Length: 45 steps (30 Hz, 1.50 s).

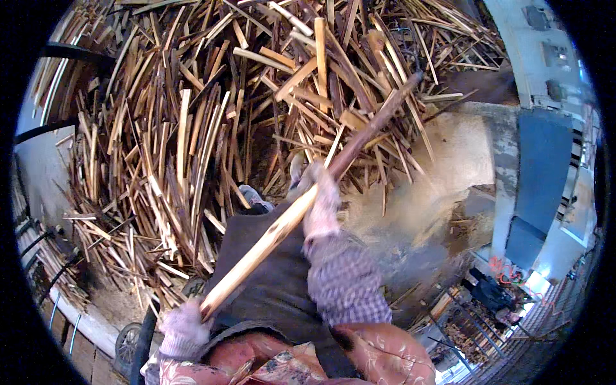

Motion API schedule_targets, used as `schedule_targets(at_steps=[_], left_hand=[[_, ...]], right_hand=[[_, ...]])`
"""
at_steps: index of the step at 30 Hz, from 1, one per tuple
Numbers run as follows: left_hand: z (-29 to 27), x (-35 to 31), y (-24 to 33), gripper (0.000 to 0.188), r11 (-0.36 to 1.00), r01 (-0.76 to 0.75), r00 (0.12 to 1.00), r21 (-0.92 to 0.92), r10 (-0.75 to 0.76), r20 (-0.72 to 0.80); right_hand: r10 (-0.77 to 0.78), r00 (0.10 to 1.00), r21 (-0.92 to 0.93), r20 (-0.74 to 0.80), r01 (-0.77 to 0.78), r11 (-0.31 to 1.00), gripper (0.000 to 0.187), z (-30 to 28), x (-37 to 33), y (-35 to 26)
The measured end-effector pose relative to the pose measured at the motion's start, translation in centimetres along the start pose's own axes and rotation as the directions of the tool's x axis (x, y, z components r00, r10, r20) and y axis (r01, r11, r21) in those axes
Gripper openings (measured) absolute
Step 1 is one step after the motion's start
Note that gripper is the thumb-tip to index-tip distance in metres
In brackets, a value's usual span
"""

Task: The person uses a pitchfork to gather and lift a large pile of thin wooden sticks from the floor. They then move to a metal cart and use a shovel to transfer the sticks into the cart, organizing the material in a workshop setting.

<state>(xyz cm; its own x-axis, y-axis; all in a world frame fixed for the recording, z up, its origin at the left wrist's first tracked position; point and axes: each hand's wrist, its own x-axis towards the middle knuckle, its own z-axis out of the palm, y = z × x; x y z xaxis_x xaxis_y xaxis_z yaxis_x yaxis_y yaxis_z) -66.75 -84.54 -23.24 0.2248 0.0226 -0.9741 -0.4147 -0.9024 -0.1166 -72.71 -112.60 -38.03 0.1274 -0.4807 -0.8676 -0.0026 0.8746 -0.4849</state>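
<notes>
A long wooden strip point(266, 240) slants across my body from lower left to upper right. Its lower part is pale bare wood, and its far part looks dark with bark. My left hand point(185, 328) is closed around the near end, by the pile's lower edge. Farther up, my right hand point(321, 199) grips the same strip about midway; its fingers are somewhat blurred. The far end lies over a big heap of split wood strips point(199, 128), and whether it touches them I cannot tell. A dark apron point(256, 224) hangs below the strip.
A wheel point(128, 340) stands beside my left arm. Dusty ground point(410, 212) stretches right of the heap, toward a blue-grey panel point(539, 186). Another person in dark clothing point(491, 292) is at the lower right, near stacked wood and an orange cord point(507, 273).
</notes>
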Motion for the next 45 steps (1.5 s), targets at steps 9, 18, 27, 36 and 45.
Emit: schedule_targets(at_steps=[9, 18, 27, 36, 45], left_hand=[[1.8, 3.7, 2.6, 0.052, 0.974, 0.188, 0.981, 0.131, -0.193, 0.027], [-2.2, 7.9, 21.2, 0.06, 0.989, -0.129, 0.983, 0.078, 0.118, 0.138], [-2.4, 13.1, 25.5, 0.056, 0.952, -0.307, 0.952, 0.018, 0.307, 0.02], [0.5, -0.1, 10.7, 0.048, 0.929, -0.363, 0.93, 0.069, 0.357, 0.088], [-1.4, -7.4, 2.1, 0.043, 0.952, -0.304, 0.943, -0.02, 0.304, 0.133]], right_hand=[[0.07, 0.996, 0.049, 0.061, -0.073, 0.996, 0.021, -4.8, 5.6, 5.0], [0.046, 0.993, -0.068, 0.105, -0.039, 0.997, 0.021, -11.1, 21.7, -9.5], [0.005, 0.97, 0.066, 0.244, -0.022, 0.998, 0.015, -10.2, 21.3, -8.1], [0.098, 0.988, 0.001, 0.117, -0.099, 0.995, 0.019, -9.0, 5.4, -0.6], [0.225, 0.968, -0.157, 0.107, -0.207, 0.966, 0.023, -5.9, -7.6, 0.1]])
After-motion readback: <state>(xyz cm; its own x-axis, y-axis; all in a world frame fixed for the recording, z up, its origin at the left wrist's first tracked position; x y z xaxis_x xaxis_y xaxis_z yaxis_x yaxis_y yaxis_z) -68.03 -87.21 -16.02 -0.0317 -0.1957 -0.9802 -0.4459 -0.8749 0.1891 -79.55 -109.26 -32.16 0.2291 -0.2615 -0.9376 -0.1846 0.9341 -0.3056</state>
